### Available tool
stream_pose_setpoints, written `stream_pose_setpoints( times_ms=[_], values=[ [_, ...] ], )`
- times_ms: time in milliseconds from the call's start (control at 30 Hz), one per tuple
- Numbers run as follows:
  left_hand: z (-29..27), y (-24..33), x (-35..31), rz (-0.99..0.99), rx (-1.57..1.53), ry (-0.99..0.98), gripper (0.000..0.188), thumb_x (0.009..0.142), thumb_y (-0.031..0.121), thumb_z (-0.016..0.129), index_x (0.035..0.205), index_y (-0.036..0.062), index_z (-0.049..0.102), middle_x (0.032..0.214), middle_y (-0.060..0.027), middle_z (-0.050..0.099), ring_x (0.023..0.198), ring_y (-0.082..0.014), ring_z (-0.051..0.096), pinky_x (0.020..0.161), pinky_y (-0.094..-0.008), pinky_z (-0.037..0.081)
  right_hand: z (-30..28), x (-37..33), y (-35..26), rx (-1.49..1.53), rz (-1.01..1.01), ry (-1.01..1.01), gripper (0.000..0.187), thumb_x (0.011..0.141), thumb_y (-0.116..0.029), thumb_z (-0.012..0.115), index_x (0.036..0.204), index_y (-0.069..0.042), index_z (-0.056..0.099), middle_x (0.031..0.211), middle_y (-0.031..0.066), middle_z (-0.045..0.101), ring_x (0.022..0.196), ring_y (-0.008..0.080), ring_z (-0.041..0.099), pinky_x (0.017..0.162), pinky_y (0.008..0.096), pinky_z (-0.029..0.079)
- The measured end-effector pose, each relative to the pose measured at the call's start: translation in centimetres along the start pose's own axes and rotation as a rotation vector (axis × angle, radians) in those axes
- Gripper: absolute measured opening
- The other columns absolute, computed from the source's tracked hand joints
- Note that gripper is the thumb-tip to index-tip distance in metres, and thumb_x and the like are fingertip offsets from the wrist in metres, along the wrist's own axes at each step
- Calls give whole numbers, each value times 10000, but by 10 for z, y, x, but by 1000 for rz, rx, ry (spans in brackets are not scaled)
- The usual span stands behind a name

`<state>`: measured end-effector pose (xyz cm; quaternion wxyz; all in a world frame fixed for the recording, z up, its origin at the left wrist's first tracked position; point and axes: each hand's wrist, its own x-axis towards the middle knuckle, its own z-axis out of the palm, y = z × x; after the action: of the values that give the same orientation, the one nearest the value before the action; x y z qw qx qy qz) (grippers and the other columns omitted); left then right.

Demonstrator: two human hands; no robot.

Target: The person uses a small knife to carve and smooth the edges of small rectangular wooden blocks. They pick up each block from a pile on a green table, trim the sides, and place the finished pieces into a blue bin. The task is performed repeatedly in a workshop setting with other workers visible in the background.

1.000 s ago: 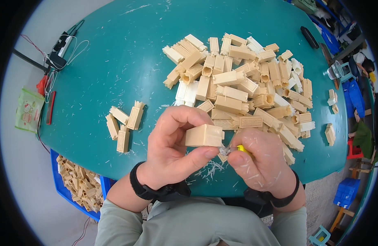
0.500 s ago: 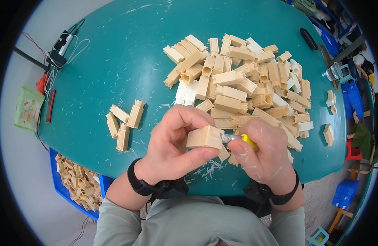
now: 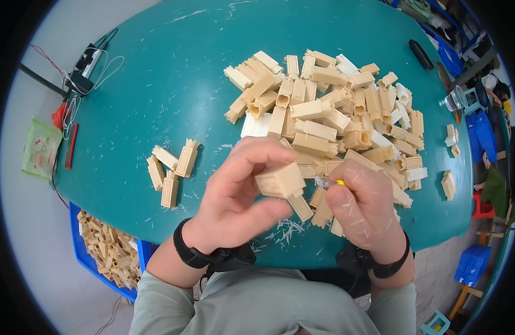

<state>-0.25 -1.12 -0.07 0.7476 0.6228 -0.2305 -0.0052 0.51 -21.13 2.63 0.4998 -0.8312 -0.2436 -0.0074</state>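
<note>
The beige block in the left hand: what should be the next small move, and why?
Perhaps the right hand should bring the yellow tool to the beige block: the left hand holds it tilted, the tool's tip seems apart from it, and pale shavings lie nearby.

Green table (image 3: 151, 95), pale wall (image 3: 37, 223) left, grey floor (image 3: 440, 268) right

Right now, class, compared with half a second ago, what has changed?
The left hand has turned and tilted its beige block. The right hand has moved the yellow-handled tool so its tip stands apart, right of the block. Both remain held. The large pile and four blocks at left stayed put.
</note>
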Motion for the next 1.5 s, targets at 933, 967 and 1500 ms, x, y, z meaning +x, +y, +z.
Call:
stream_pose_setpoints(
  times_ms=[933,967,1500],
  values=[
    [10,-4,-7,250,283,180,425,672,-31,701,997,33,435,928,-114,522,827,-173,536,692,-258,441,13,-5,3,-88,-135,-4,308,771,-297,661,677,-55,496,569,79,479,455,239,480,398,316,361],
    [10,-4,-7,253,289,179,427,671,-33,703,996,33,435,928,-114,521,827,-172,535,691,-257,441,13,-6,3,-93,-134,-4,309,771,-297,661,675,-56,495,566,77,478,453,237,479,397,315,359],
    [7,-7,-8,263,226,114,435,667,-51,714,989,31,433,920,-122,521,813,-161,547,680,-249,449,15,-6,7,-163,-210,28,319,763,-302,670,663,-64,481,532,47,445,424,206,454,375,297,343]
  ],
)
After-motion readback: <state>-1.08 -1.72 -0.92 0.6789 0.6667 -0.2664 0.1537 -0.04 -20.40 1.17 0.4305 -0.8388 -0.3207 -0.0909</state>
